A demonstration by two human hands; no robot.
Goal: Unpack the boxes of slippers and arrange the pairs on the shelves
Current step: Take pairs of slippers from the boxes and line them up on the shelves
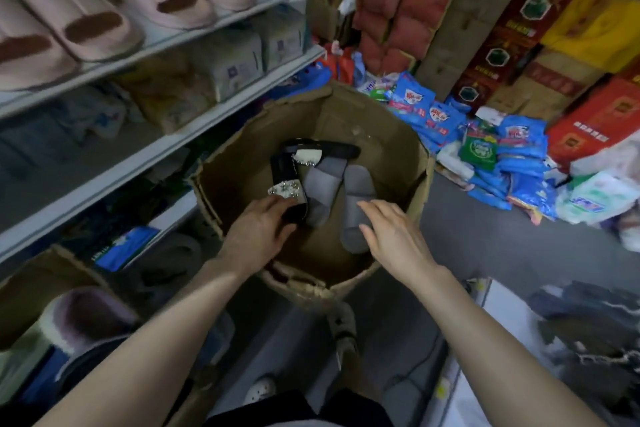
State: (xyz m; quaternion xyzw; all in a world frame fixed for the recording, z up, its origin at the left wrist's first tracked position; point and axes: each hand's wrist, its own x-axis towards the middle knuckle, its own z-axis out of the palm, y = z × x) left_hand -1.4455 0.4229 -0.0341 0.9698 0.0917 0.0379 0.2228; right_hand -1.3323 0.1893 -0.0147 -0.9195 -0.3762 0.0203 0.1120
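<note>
– Hands first: your left hand [259, 232] grips the near end of the black slipper [287, 173], fingers over, thumb under, down in the box [420, 163]. Right hand [394, 236] is flat-fingered, holds nothing, just above the grey slipper [356, 194].
– Agreed. 2nd grey slipper [323, 184] lies between your hands; 2nd black one [332, 148] is beyond your left fingertips.
– Handling, prob.: foam/rubber, light, bendy, no weight issue. Jewelled strap [282, 191] looks snaggy & fragile, so hold by the sole edge, not the stones.
– Grey ones: take mid-sole w/ thumb under the strap. Pair them up, then go up & left of your left hand to the shelves [156, 152].
</note>
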